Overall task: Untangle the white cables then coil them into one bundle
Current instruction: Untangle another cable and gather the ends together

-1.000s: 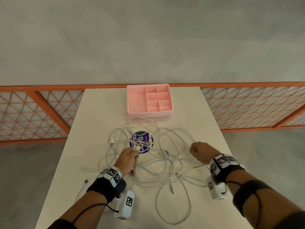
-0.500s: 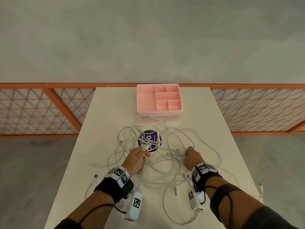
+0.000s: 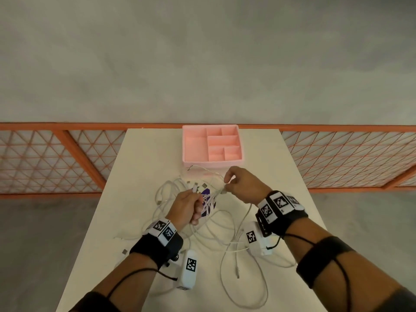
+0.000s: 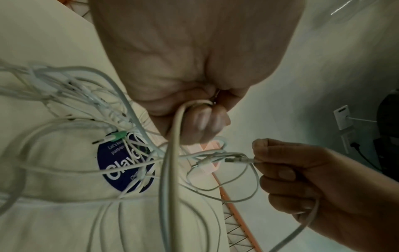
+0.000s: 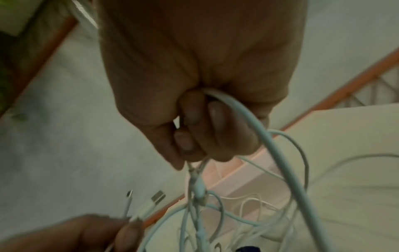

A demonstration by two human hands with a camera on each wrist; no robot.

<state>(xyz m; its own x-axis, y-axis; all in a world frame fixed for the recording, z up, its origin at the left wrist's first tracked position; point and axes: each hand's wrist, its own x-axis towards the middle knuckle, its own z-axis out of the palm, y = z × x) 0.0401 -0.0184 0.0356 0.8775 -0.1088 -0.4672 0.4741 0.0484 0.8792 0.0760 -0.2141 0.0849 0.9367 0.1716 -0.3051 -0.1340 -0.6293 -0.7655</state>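
Cables [image 3: 216, 224] hang and sprawl between the 2 hands above the white table [image 3: 144, 158], most of the tangle draped down over the round purple sticker [image 3: 208, 204] and trailing in loose loops toward the near edge. The left hand [image 3: 185, 207] is fisted around a gathered clutch of strands with several plug ends poking up past its knuckles; from its wrist view the fingers [image 4: 205, 119] are curled tight over a thick cord. The right hand [image 3: 242, 184] sits just beyond and to the right of it, nearer the pink divided tray [image 3: 195, 145], its thumb and fingertips [image 5: 194, 133] pinched on a thin strand and a connector, with a heavier cord looped through the same grip. What matters here is the short stretch running between the 2 grips: it lies roughly left to right, slightly rising toward the right hand, and the knot seems to sit on that line, closer to the left fist. I'd judge the right hand better placed to draw its strand away rightward while the left anchors the rest.
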